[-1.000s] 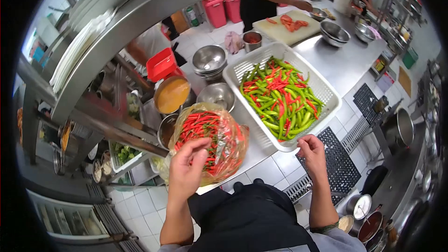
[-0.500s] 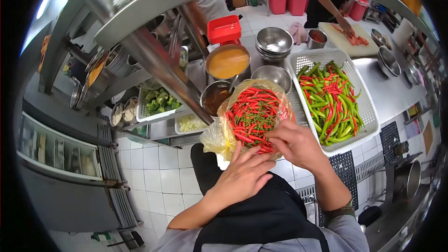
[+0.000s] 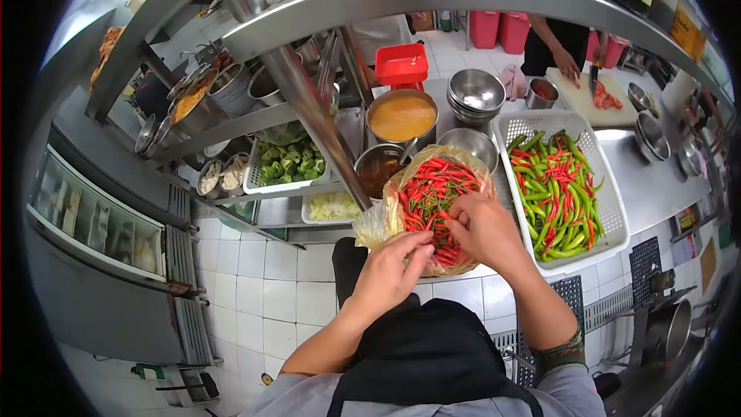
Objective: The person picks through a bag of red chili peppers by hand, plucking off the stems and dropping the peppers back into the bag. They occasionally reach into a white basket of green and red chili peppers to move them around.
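A clear plastic bag [image 3: 372, 228] stands open in front of me, full of small red chili peppers [image 3: 432, 185] with thin green stems. My left hand [image 3: 390, 266] is at the bag's near side, thumb and fingers pinched on what looks like a red chili. Over the right part of the pile, my right hand [image 3: 490, 233] has its fingers curled into a pinch; whatever they hold is hidden. To the right, a white perforated basket [image 3: 615, 208] holds larger green and red peppers [image 3: 559, 193].
Behind the bag stand a pot of orange liquid [image 3: 401, 117], a pot of dark sauce [image 3: 377, 171] and stacked steel bowls [image 3: 476, 93]. A metal post [image 3: 316, 120] rises on the left near broccoli [image 3: 289, 161]. Across the counter, another person's hands work with a knife at a cutting board [image 3: 573, 100].
My left hand's spread fingers have closed into a pinch. My right hand has stayed over the chilies, fingers more curled. The view has shifted, and the other person now shows a knife.
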